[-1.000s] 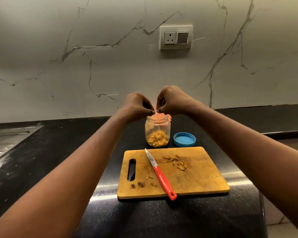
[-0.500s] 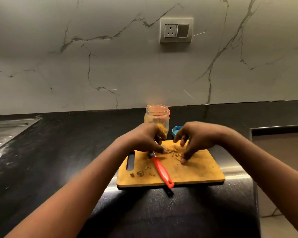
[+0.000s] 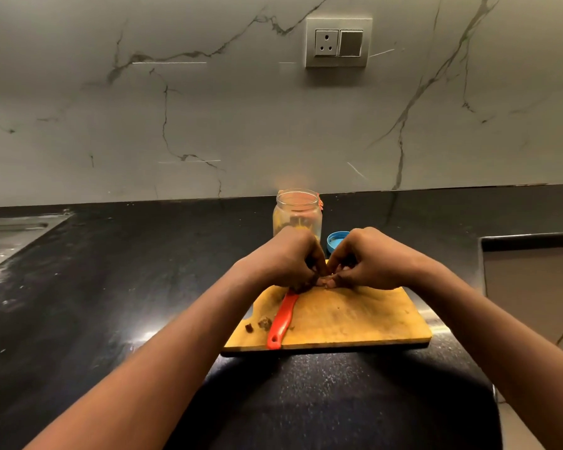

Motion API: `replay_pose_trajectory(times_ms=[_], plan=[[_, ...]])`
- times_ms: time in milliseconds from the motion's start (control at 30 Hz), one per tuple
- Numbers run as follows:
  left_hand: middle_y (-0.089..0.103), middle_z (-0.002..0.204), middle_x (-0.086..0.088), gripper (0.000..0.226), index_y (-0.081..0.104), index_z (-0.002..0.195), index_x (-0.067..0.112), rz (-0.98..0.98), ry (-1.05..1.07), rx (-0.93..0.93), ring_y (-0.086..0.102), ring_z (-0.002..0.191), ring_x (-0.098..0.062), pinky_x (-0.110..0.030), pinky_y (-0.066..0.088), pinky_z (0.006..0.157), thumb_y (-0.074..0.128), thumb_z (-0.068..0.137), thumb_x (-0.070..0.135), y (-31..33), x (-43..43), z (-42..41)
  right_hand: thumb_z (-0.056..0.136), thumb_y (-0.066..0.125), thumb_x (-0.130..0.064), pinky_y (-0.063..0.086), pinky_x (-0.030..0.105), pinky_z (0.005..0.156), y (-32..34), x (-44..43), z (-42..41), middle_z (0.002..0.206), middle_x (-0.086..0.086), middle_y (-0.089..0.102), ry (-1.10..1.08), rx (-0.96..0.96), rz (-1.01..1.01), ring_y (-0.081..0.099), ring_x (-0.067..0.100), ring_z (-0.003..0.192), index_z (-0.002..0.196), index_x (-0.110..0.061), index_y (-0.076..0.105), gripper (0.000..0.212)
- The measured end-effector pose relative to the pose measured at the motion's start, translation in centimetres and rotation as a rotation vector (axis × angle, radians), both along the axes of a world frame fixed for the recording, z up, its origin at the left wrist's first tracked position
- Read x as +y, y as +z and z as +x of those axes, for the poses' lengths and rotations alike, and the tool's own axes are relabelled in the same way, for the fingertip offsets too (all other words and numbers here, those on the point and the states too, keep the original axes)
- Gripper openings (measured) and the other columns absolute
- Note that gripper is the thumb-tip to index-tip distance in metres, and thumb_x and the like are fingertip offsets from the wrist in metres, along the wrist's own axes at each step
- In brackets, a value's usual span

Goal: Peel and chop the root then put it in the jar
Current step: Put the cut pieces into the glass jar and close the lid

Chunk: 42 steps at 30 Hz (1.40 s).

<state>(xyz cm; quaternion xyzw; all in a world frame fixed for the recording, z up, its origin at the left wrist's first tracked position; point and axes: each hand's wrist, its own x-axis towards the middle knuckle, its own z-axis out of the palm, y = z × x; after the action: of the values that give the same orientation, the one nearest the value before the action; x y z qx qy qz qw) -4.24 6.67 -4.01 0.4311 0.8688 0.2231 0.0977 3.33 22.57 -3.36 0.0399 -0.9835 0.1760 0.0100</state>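
Hands: left hand (image 3: 286, 258) and right hand (image 3: 371, 258) together, curled on cutting board (image 3: 355, 316); grip unclear.
Behind board, half-hidden: jar (image 3: 298, 206), blue lid (image 3: 335, 238).

A pale marble wall (image 3: 241, 125) runs with dark grey veins above a black speckled stone counter (image 3: 143, 287). The rectangular wooden board (image 3: 355, 319) is honey-yellow. The knife's plastic handle (image 3: 281, 319) is bright red and the round plastic lid (image 3: 335, 240) blue. The clear glass jar (image 3: 298, 209) shows yellow-orange inside.
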Motion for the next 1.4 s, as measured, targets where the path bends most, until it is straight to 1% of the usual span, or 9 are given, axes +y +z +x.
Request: replay_pose_trajectory(times_ms=[233, 300, 433, 533, 767, 1000, 1100, 1233, 1400], plan=[[0.069, 0.101, -0.001, 0.022, 0.071, 0.107, 0.014, 0.011, 0.019, 0.053, 0.068, 0.091, -0.011, -0.024, 0.059, 0.079, 0.069, 0.087, 0.006, -0.4, 0.2, 0.4, 0.082, 0.07, -0.024, 0.056, 0.026, 0.08, -0.5, -0.9, 0.4, 0.09, -0.007, 0.068, 0.0, 0.067, 0.075, 0.062, 0.006, 0.081, 0.097, -0.02, 0.073, 0.016], [0.069, 0.104, -0.002, 0.023, 0.071, 0.109, 0.013, 0.002, 0.015, 0.087, 0.065, 0.095, -0.012, -0.024, 0.057, 0.084, 0.068, 0.087, 0.006, -0.6, 0.2, 0.5, 0.084, 0.066, -0.023, 0.053, 0.022, 0.077, -0.7, -1.0, 0.6, 0.086, -0.009, 0.069, 0.007, 0.066, 0.089, 0.061, 0.004, 0.077, 0.094, -0.021, 0.073, 0.012], [0.069, 0.104, -0.002, 0.02, 0.072, 0.106, 0.011, 0.019, 0.004, 0.15, 0.059, 0.092, -0.009, -0.016, 0.046, 0.072, 0.067, 0.087, 0.006, -0.6, 0.2, 0.7, 0.086, 0.06, -0.02, 0.045, 0.019, 0.07, -1.2, -1.3, 1.0, 0.082, -0.01, 0.065, 0.012, 0.089, 0.113, 0.055, 0.004, 0.073, 0.092, -0.021, 0.068, 0.01], [0.069, 0.103, -0.004, 0.018, 0.071, 0.106, 0.01, 0.041, -0.002, 0.165, 0.062, 0.095, -0.013, -0.021, 0.052, 0.081, 0.065, 0.089, 0.005, -0.6, 0.1, 1.0, 0.088, 0.058, -0.02, 0.038, 0.015, 0.061, -1.6, -1.4, 1.3, 0.077, -0.012, 0.06, 0.01, 0.106, 0.108, 0.053, 0.004, 0.07, 0.089, -0.021, 0.066, 0.008], [0.067, 0.096, -0.004, 0.013, 0.069, 0.096, 0.011, 0.106, -0.033, 0.153, 0.062, 0.09, -0.014, -0.023, 0.055, 0.08, 0.065, 0.087, 0.002, -0.2, -0.6, 1.0, 0.088, 0.058, -0.017, 0.051, 0.028, 0.077, -1.4, -1.7, 1.7, 0.082, -0.006, 0.065, -0.031, 0.13, 0.046, 0.057, 0.01, 0.076, 0.089, -0.018, 0.068, 0.01], [0.069, 0.093, 0.002, 0.011, 0.073, 0.094, 0.012, 0.287, -0.023, 0.165, 0.065, 0.088, -0.008, -0.02, 0.057, 0.078, 0.074, 0.083, 0.01, 1.2, -1.6, 0.2, 0.088, 0.061, -0.013, 0.04, 0.015, 0.054, 1.4, -1.2, 1.5, 0.079, -0.008, 0.063, -0.057, 0.214, -0.065, 0.056, 0.005, 0.064, 0.091, -0.016, 0.069, 0.009], [0.07, 0.091, 0.004, 0.012, 0.073, 0.093, 0.012, 0.334, 0.0, 0.134, 0.068, 0.086, -0.006, -0.022, 0.057, 0.08, 0.075, 0.082, 0.012, 1.9, -2.2, -0.7, 0.088, 0.063, -0.015, 0.045, 0.02, 0.055, 3.0, -0.9, 0.9, 0.081, -0.002, 0.067, -0.047, 0.24, -0.068, 0.058, 0.01, 0.065, 0.092, -0.015, 0.07, 0.008], [0.071, 0.088, -0.001, 0.013, 0.071, 0.095, 0.007, 0.387, 0.029, 0.066, 0.07, 0.081, -0.008, -0.021, 0.058, 0.076, 0.073, 0.083, 0.008, 3.7, -2.7, -2.1, 0.088, 0.062, -0.014, 0.053, 0.03, 0.07, 5.2, -0.7, -0.3, 0.084, 0.003, 0.07, -0.043, 0.258, -0.101, 0.064, 0.018, 0.078, 0.095, -0.012, 0.07, 0.011], [0.072, 0.083, -0.01, 0.011, 0.071, 0.092, -0.001, 0.456, 0.12, 0.016, 0.07, 0.07, -0.009, -0.019, 0.057, 0.068, 0.073, 0.082, 0.003, 6.9, -2.0, -4.9, 0.086, 0.065, -0.016, 0.046, 0.022, 0.06, 7.4, -0.7, -4.4, 0.081, 0.002, 0.068, -0.144, 0.335, -0.113, 0.059, 0.011, 0.069, 0.095, -0.009, 0.071, 0.014]])
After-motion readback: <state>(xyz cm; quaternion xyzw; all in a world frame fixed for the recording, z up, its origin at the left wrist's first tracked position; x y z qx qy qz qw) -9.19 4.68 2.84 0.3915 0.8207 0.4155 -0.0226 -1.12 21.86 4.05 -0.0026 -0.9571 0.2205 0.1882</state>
